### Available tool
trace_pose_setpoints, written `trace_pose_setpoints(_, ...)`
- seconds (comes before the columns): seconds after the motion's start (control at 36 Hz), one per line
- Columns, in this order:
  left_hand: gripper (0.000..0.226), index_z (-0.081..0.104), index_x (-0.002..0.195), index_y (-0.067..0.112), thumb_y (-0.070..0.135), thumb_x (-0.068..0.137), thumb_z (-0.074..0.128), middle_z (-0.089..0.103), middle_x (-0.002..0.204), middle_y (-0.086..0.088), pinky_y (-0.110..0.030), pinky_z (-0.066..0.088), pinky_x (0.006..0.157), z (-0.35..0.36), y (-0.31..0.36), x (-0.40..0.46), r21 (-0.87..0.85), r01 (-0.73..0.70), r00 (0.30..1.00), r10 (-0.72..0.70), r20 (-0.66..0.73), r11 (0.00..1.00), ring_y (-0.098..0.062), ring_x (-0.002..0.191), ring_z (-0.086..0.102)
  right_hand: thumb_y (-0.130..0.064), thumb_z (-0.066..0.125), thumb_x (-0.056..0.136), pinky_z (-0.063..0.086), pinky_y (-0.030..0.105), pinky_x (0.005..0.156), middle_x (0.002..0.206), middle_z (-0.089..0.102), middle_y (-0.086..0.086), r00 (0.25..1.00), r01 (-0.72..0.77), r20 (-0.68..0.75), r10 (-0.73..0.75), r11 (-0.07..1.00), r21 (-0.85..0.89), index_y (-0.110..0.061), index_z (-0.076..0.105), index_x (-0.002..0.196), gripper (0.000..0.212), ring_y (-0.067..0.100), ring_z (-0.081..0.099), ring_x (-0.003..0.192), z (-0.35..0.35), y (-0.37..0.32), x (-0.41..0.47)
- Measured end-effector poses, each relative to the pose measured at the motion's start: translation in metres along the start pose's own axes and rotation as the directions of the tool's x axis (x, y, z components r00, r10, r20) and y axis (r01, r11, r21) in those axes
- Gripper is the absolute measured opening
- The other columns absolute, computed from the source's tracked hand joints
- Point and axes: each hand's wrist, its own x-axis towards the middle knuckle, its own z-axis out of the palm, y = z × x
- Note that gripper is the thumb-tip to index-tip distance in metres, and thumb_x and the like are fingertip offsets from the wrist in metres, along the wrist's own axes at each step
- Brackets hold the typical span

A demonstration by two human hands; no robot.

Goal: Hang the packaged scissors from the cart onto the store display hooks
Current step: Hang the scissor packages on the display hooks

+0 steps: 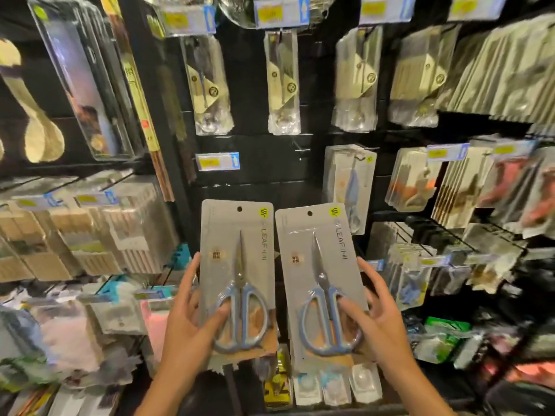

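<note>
Grey card packs, each printed "LEAF", each with blue-handled scissors. Left hand (192, 319) grips the left scissors pack (237, 277) at 7 o'clock, thumb on its front. Right hand (378, 316) grips the right scissors pack (324, 283) at 5 o'clock. Packs side by side, upright, before the black display panel (264, 169). Price tag (217, 161) at 12 o'clock unreadable.

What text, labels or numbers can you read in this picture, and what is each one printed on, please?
"LEAF", running vertically: scissors pack in the left hand.
"LEAF", running vertically: scissors pack in the right hand.
Characters after "LEAF" on both packs: blurred, unreadable.
Round yellow stickers on the packs: too small.
Yellow shelf price tags: blurred, unreadable.
</note>
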Motion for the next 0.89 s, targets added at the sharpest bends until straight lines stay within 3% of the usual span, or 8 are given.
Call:
trace_pose_setpoints(0.11, 0.089, 0.036, 0.143, 0.061, 0.006, 0.085, 0.074, 0.064, 0.124, 0.034, -0.013, 0.056, 0.081, 0.009, -0.01, 0.037, -0.008, -0.035, 0.999, 0.035, 0.028, 0.999, 0.004, 0.116, 0.063, -0.005, 0.069, 0.091, 0.061, 0.029, 0.079, 0.128, 0.069, -0.004, 1.0, 0.016, -0.017, -0.017, 0.999, -0.045, -0.036, 0.042, 0.147, 0.07, 0.018, 0.072, 0.105, 0.0, 0.004, 0.039)
trace_pose_setpoints(0.25, 0.088, 0.035, 0.143, 0.064, 0.013, 0.083, 0.075, 0.059, 0.14, 0.021, -0.036, 0.055, 0.098, 0.017, -0.023, 0.084, -0.025, -0.06, 0.998, 0.061, 0.028, 0.998, -0.005, 0.124, 0.061, -0.006, 0.069, 0.091, 0.061, 0.028, 0.081, 0.124, 0.071, -0.009, 0.998, 0.051, -0.034, -0.052, 0.998, -0.047, -0.04, 0.045, 0.143, 0.067, 0.016, 0.07, 0.11, 0.008, 0.006, 0.091)
trace_pose_setpoints(0.33, 0.088, 0.034, 0.144, 0.063, 0.015, 0.084, 0.075, 0.06, 0.131, 0.033, -0.019, 0.057, 0.088, 0.022, -0.025, 0.106, -0.018, -0.084, 0.996, 0.084, 0.028, 0.996, 0.002, 0.119, 0.062, -0.003, 0.068, 0.091, 0.059, 0.028, 0.088, 0.129, 0.068, -0.014, 0.996, 0.076, -0.049, -0.078, 0.996, -0.049, -0.038, 0.046, 0.142, 0.066, 0.011, 0.067, 0.116, 0.014, 0.01, 0.113)
trace_pose_setpoints(0.5, 0.087, 0.031, 0.148, 0.057, 0.015, 0.084, 0.073, 0.06, 0.121, 0.043, -0.008, 0.053, 0.08, 0.028, -0.025, 0.141, 0.001, -0.118, 0.992, 0.118, 0.048, 0.993, 0.012, 0.114, 0.061, -0.005, 0.069, 0.09, 0.059, 0.031, 0.091, 0.135, 0.065, -0.011, 0.989, 0.116, -0.085, -0.119, 0.992, -0.045, -0.043, 0.046, 0.141, 0.067, 0.012, 0.067, 0.117, 0.019, 0.017, 0.148)
trace_pose_setpoints(0.61, 0.087, 0.033, 0.148, 0.057, 0.016, 0.082, 0.073, 0.065, 0.128, 0.026, -0.017, 0.057, 0.085, 0.029, -0.028, 0.157, -0.027, -0.116, 0.992, 0.117, 0.037, 0.993, -0.001, 0.118, 0.064, -0.005, 0.069, 0.091, 0.056, 0.042, 0.097, 0.139, 0.063, -0.008, 0.99, 0.112, -0.086, -0.114, 0.993, -0.032, -0.043, 0.046, 0.142, 0.067, 0.015, 0.065, 0.121, 0.019, 0.018, 0.162)
trace_pose_setpoints(0.69, 0.087, 0.034, 0.145, 0.061, 0.019, 0.081, 0.074, 0.064, 0.133, 0.019, -0.024, 0.056, 0.09, 0.03, -0.028, 0.166, -0.03, -0.124, 0.991, 0.125, 0.038, 0.992, -0.005, 0.12, 0.063, -0.005, 0.068, 0.091, 0.056, 0.041, 0.099, 0.138, 0.063, -0.012, 0.99, 0.116, -0.072, -0.118, 0.993, -0.033, -0.041, 0.045, 0.143, 0.067, 0.012, 0.064, 0.122, 0.021, 0.018, 0.172)
trace_pose_setpoints(0.81, 0.087, 0.033, 0.145, 0.062, 0.017, 0.082, 0.074, 0.062, 0.137, 0.017, -0.018, 0.057, 0.087, 0.03, -0.03, 0.175, -0.013, -0.142, 0.989, 0.142, 0.026, 0.99, -0.005, 0.122, 0.062, -0.003, 0.068, 0.091, 0.054, 0.043, 0.099, 0.137, 0.063, -0.011, 0.992, 0.109, -0.059, -0.111, 0.993, -0.033, -0.038, 0.045, 0.144, 0.067, 0.013, 0.064, 0.122, 0.023, 0.02, 0.187)
trace_pose_setpoints(0.89, 0.088, 0.034, 0.143, 0.064, 0.018, 0.08, 0.075, 0.058, 0.142, 0.016, -0.032, 0.053, 0.096, 0.03, -0.027, 0.179, -0.029, -0.138, 0.99, 0.138, 0.005, 0.99, -0.006, 0.124, 0.061, -0.001, 0.068, 0.092, 0.059, 0.036, 0.091, 0.132, 0.066, -0.014, 0.992, 0.118, -0.034, -0.12, 0.991, -0.055, -0.035, 0.043, 0.146, 0.068, 0.013, 0.068, 0.115, 0.027, 0.02, 0.198)
